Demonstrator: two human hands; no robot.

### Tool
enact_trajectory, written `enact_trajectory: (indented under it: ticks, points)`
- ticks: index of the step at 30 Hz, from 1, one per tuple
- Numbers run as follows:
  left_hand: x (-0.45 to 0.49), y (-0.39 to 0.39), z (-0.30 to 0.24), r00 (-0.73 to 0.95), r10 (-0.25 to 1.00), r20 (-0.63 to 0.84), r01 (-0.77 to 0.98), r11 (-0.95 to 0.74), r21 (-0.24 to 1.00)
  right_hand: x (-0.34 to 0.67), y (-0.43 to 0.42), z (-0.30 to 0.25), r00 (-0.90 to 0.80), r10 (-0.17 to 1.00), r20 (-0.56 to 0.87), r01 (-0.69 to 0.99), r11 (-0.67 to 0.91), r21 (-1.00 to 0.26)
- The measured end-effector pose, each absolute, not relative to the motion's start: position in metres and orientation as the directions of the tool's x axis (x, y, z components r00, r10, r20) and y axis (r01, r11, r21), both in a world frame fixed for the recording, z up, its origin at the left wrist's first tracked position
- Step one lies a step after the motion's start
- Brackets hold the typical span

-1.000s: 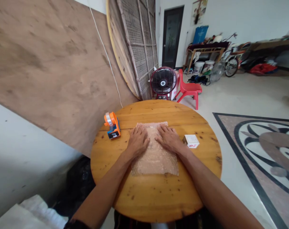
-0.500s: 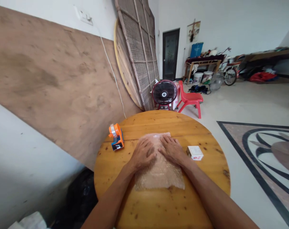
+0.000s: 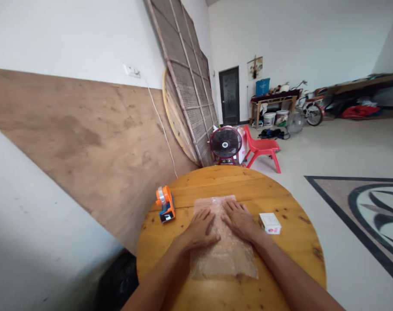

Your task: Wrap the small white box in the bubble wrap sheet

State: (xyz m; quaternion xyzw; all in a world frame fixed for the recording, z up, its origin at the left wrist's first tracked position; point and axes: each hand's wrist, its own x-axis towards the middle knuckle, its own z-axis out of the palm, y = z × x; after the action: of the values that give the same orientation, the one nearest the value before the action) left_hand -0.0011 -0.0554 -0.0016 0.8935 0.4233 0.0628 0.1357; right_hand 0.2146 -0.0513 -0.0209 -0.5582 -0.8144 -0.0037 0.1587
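A sheet of bubble wrap lies flat on the round wooden table. My left hand rests palm down on the sheet's left half, fingers stretched out. Beside it, my right hand lies flat on the sheet too, fingers extended toward the far edge. Neither hand holds anything. A small white box with a red mark sits just right of my right hand. An orange and blue tape dispenser stands at the table's left side, apart from my left hand.
A large plywood board leans on the wall at left, with a round tabletop and lattice panels behind it. Beyond the table stand a red fan and a red plastic chair. A cluttered table, buckets and a bicycle are far back.
The camera has tilted upward, so the table and hands sit lower in view. Both hands stay flat on the bubble wrap, drawn slightly back toward me along the sheet.
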Motion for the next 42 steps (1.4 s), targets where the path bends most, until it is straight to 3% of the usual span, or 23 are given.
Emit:
enact_trajectory:
  ticks: [4, 14, 22, 30, 36, 42]
  points:
    - [0.005, -0.066, 0.003, 0.631, 0.772, 0.073, 0.743, -0.629, 0.230, 0.215, -0.051, -0.024, -0.319, 0.903, 0.288, 0.904, 0.381, -0.194]
    - [0.008, -0.082, -0.026, 0.477, 0.869, 0.132, 0.790, -0.490, 0.368, 0.218, -0.050, -0.028, -0.315, 0.901, 0.298, 0.892, 0.388, -0.232]
    - [0.007, -0.089, -0.013, 0.452, 0.828, 0.332, 0.720, -0.558, 0.412, 0.219, -0.052, -0.024, -0.320, 0.897, 0.305, 0.885, 0.398, -0.241]
    - [0.004, -0.089, -0.011, 0.465, 0.824, 0.323, 0.685, -0.567, 0.459, 0.216, -0.054, -0.021, -0.306, 0.909, 0.284, 0.900, 0.373, -0.223]
    - [0.002, -0.087, -0.011, 0.493, 0.801, 0.341, 0.681, -0.599, 0.422, 0.213, -0.053, -0.023, -0.312, 0.903, 0.295, 0.918, 0.366, -0.150]
    - [-0.002, -0.089, -0.009, 0.519, 0.792, 0.323, 0.702, -0.610, 0.368, 0.211, -0.055, -0.009, -0.361, 0.907, 0.218, 0.922, 0.382, -0.061]
